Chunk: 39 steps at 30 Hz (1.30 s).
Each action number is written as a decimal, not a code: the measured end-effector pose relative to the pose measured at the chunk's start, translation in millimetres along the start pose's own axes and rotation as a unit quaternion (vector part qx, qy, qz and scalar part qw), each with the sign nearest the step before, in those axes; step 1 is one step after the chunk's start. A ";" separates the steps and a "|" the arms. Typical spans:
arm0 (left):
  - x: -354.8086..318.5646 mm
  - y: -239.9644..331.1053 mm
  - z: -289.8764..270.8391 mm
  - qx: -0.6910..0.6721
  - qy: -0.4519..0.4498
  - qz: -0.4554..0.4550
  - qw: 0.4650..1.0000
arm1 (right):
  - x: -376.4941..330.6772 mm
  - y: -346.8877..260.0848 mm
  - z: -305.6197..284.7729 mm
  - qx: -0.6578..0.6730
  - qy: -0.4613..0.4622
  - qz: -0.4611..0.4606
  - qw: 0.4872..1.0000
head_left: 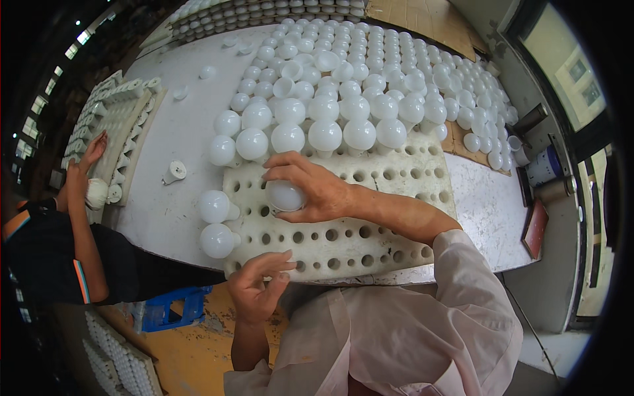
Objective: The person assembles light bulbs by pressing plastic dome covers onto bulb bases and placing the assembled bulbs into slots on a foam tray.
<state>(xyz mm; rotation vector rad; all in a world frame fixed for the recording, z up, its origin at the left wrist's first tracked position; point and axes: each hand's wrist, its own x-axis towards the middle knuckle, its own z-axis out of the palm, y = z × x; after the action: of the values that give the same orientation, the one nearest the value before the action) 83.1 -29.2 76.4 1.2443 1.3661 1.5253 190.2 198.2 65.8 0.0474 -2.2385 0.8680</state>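
My right hand (317, 188) has its fingers wrapped round a white light bulb (284, 197), above the left part of a white foam board (348, 248) full of round holes. Bulbs stand in rows along the board's far edge. Two more bulbs (215, 206) sit at its left edge, their bases toward the board. My left hand (259, 285) is near the board's front left corner, thumb and fingers apart, holding nothing.
Many loose white globe covers (327, 61) crowd the far table. At left a co-worker's hands (86, 158) are by another rack (125, 119) of white bulb bases. One base (174, 171) lies between. A blue crate (175, 309) is on the floor; a white bucket (543, 166) stands at right.
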 end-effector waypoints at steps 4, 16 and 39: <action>18.7 12.1 -75.5 0.104 0.247 0.115 0.957 | 27.6 16.7 31.1 -0.016 -0.172 0.016 0.985; 191.7 -173.8 -315.0 0.559 0.177 -0.162 0.793 | 41.3 84.8 -122.0 -0.248 0.045 0.069 0.965; 112.3 -6.5 -199.4 -0.058 0.169 0.009 0.984 | -10.6 60.1 -182.3 0.034 0.186 0.246 0.951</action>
<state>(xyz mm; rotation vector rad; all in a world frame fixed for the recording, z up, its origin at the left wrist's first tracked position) -138.9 22.8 97.3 0.9570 1.4552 1.8634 293.8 351.6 117.8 -0.6181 -1.8833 1.1079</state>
